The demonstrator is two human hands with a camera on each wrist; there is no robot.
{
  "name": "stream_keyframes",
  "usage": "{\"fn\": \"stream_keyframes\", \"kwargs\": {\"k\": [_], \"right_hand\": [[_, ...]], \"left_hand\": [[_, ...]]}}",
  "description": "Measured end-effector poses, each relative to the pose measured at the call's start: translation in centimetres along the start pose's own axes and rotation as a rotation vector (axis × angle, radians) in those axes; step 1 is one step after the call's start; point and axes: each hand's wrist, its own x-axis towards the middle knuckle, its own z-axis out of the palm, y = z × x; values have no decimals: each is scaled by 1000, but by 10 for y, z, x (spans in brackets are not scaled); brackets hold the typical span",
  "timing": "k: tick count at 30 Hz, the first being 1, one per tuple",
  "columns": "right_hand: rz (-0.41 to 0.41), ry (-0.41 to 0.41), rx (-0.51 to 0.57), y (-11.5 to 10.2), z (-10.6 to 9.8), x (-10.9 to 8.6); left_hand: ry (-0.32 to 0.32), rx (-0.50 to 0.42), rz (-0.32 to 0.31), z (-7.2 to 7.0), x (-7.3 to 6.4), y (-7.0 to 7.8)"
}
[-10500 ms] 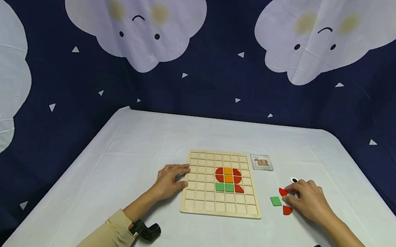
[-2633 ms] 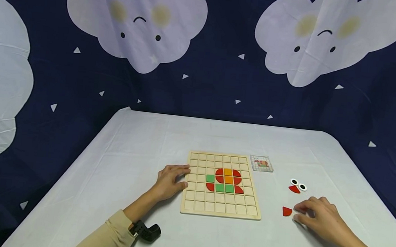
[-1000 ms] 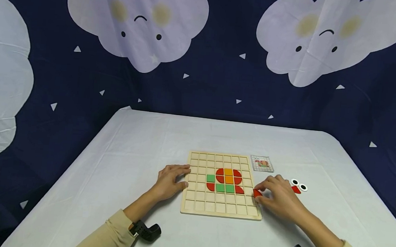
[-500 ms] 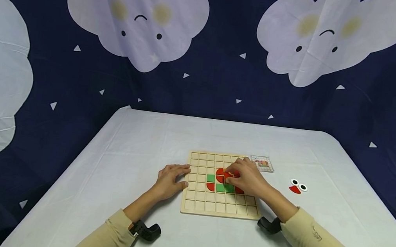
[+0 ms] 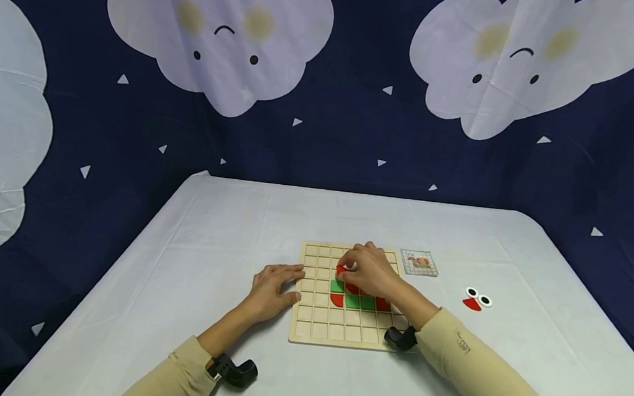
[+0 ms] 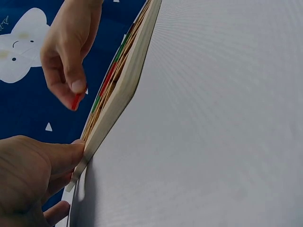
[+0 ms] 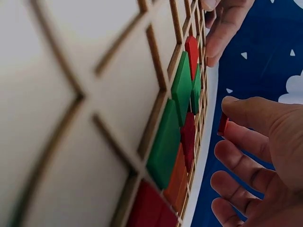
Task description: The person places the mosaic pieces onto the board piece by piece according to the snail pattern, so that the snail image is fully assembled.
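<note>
My right hand [image 5: 372,273] pinches a red quarter-circle tile [image 5: 340,272] between thumb and index finger. In the right wrist view that tile [image 7: 222,124] is held edge-on, apart from the board. Below it lies the wooden grid board [image 5: 317,330]. A green square [image 5: 337,286] and a red quarter-circle [image 5: 337,300] sit in its cells, with further green and red tiles beside them. The orange tiles [image 7: 177,184] show in the right wrist view; my right hand covers them in the head view. My left hand [image 5: 271,291] rests with extended fingers against the board's left edge.
A small printed pattern card [image 5: 419,263] lies beside the board's upper right corner. Farther right on the white table [image 5: 224,227] are a loose red quarter-circle [image 5: 472,304] and two eye discs [image 5: 485,300]. A dark cloud-print cloth [image 5: 355,145] hangs behind.
My right hand has picked up a red quarter-circle from the right of the table and carried it left over the board. Earlier, another green square and red quarter-circle came onto the board. The left hand stays put.
</note>
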Motion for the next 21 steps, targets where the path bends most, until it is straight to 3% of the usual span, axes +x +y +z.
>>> {"fn": "stream_keyframes", "kwargs": {"k": [8, 21], "right_hand": [[30, -64, -19, -5, 3, 13], [40, -88, -77, -1, 9, 13]], "left_hand": [[3, 1, 12, 0, 0, 1], [6, 5, 10, 0, 0, 0]]}}
